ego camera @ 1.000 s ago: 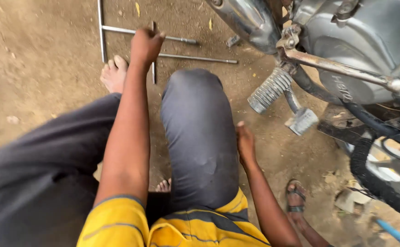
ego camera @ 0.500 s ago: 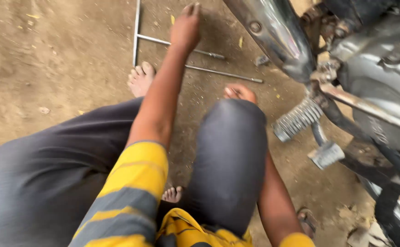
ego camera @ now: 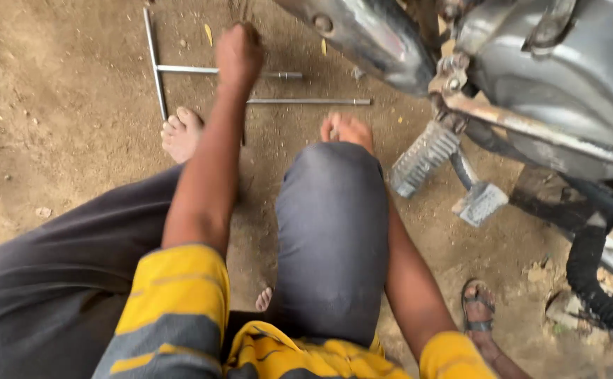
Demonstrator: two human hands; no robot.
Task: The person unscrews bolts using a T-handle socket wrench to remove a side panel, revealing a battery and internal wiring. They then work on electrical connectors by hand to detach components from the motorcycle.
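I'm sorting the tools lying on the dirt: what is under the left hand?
The left hand lies over a T-handled metal wrench on the dirt ground. Its shaft shows on both sides of the hand; the stretch beneath the hand and the grip are hidden.

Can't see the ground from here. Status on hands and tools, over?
Left hand down on T-handle wrench; grip unclear. Right hand resting on raised knee. Second rod lies alongside. Footpeg near.

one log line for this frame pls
left hand: on T-wrench, dirt ground | right hand: on knee | rod: loose on ground | motorcycle: right, footpeg near knee
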